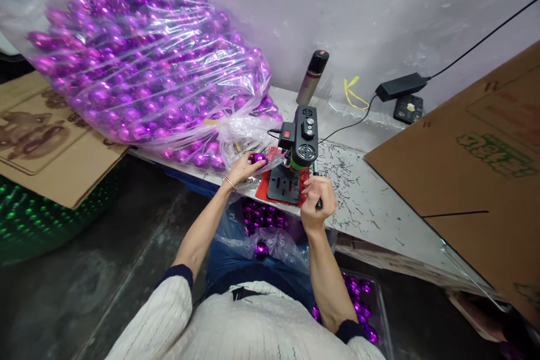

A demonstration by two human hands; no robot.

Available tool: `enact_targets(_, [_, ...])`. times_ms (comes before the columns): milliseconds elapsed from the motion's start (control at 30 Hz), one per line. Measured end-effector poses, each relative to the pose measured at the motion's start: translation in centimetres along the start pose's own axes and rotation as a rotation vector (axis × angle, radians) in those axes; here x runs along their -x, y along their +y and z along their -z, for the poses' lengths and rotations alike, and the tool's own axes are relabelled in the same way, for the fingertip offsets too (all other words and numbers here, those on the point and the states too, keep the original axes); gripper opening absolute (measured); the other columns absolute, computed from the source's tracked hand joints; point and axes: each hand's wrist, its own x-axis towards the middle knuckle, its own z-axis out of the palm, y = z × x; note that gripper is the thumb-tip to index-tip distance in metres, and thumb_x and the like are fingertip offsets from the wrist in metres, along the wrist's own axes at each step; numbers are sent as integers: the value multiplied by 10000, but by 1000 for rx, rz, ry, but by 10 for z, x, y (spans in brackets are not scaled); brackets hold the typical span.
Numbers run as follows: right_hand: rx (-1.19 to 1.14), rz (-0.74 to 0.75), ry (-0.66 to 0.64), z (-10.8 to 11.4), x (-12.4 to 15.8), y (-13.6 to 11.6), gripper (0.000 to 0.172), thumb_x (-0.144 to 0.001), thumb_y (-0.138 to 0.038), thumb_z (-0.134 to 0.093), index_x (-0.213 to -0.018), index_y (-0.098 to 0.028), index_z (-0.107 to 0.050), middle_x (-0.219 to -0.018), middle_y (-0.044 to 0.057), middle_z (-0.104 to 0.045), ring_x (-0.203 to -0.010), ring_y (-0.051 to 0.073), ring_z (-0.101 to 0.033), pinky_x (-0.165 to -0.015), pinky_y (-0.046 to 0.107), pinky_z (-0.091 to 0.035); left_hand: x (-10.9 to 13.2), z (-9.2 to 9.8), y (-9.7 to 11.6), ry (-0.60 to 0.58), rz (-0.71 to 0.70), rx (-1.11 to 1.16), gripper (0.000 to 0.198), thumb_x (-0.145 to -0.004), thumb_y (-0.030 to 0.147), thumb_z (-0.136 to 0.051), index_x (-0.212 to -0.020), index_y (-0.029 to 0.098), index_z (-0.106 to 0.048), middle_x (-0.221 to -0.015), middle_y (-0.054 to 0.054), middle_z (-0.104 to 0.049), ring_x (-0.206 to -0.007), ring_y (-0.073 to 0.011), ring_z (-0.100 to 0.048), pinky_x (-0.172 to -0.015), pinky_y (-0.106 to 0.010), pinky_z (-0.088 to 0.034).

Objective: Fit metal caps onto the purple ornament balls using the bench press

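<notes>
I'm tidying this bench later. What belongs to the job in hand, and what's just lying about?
In the job, it seems:
purple ball, in the left hand
black machine, its lever in the right hand
bag of purple balls

Apparently just lying about:
black-capped can
yellow strip
cardboard box

The left hand (244,169) covers part of a purple ball (259,158), and the right hand (319,197) hides most of the handle (319,204). The head of the machine (306,135) blocks the view of its tool's tip; its base (283,187) covers part of the red sheet (262,188). The left edge cuts off the green bag (50,219), partly under cardboard (46,152); the right edge crops the box (472,180), whose green print (495,156) is too blurred to read. The can's (313,76) label is too small to make out. The right forearm (331,275) hides part of the tray (382,315).
</notes>
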Motion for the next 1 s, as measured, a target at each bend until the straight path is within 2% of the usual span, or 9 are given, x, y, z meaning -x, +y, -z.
enact_targets(67, [6, -9, -4, 1, -8, -2, 305, -991, -180, -470, -698, -227, -541, -696, 2, -634, -668, 147, -635, -637, 309, -475, 6, -3, 6, 15, 59, 320, 602, -898, 483, -698, -1405, 185, -570, -1256, -134, -728, -1075, -264, -733, -992, -451, -586])
enact_targets(133, [16, -20, -4, 2, -17, -4, 312, -1002, -206, -467, -700, -230, -543, -677, -4, -626, -654, 143, -637, -629, 305, -474, 16, -6, 11, -32, 62, 586, 589, -948, 481, -632, -1461, 217, -514, -1310, -120, -710, -1081, -241, -742, -1005, -457, -594])
enact_targets(233, [44, -42, -15, 2, -28, -5, 327, -1020, -245, -457, -705, -231, -544, -653, -12, -603, -629, 129, -626, -614, 293, -466, 37, -15, 14, -89, 24, 696, 492, -972, 514, -602, -1368, 221, -605, -1274, -117, -735, -1120, -268, -739, -1020, -478, -597])
enact_targets(300, [51, -44, -29, 2, -33, -6, 329, -1023, -253, -456, -706, -230, -540, -650, -14, -594, -620, 121, -613, -609, 286, -460, 51, -28, 12, -93, 18, 667, 486, -978, 537, -594, -1342, 217, -626, -1271, -125, -739, -1164, -290, -724, -1012, -482, -603])
enact_targets(400, [39, -32, -40, 3, -34, -6, 318, -1021, -239, -459, -713, -229, -535, -657, -14, -593, -625, 118, -605, -615, 280, -461, 65, -52, 4, -67, 15, 582, 564, -957, 541, -628, -1410, 211, -565, -1361, -129, -695, -1235, -291, -690, -1023, -460, -600])
enact_targets(533, [36, -10, -48, 5, -33, -6, 309, -1014, -215, -467, -711, -231, -522, -664, -15, -597, -634, 119, -604, -628, 280, -468, 70, -76, -4, -46, -59, 366, 659, -907, 531, -707, -1434, 180, -523, -1338, -138, -701, -1207, -269, -699, -1045, -431, -578])
enact_targets(633, [22, 8, -57, 7, -31, -6, 301, -1009, -189, -469, -715, -231, -513, -664, -19, -591, -646, 118, -611, -632, 277, -463, 67, -82, -5, -32, -166, 127, 662, -880, 530, -748, -1407, 180, -551, -1249, -140, -730, -1114, -284, -727, -1002, -450, -588])
enact_targets(733, [30, 10, -66, 7, -29, -6, 297, -1011, -187, -462, -722, -230, -514, -663, -18, -584, -658, 120, -619, -642, 280, -467, 65, -82, -2, -5, -283, -75, 634, -879, 511, -760, -1377, 165, -575, -1265, -161, -717, -1159, -318, -702, -1025, -473, -564])
enact_targets(1000, [11, 31, -60, 8, -27, -6, 270, -991, -157, -476, -739, -225, -544, -683, -10, -616, -666, 129, -631, -639, 281, -472, 58, -90, -2, 52, -426, -229, 610, -920, 513, -710, -1387, 156, -549, -1267, -168, -703, -1187, -319, -676, -1024, -480, -548])
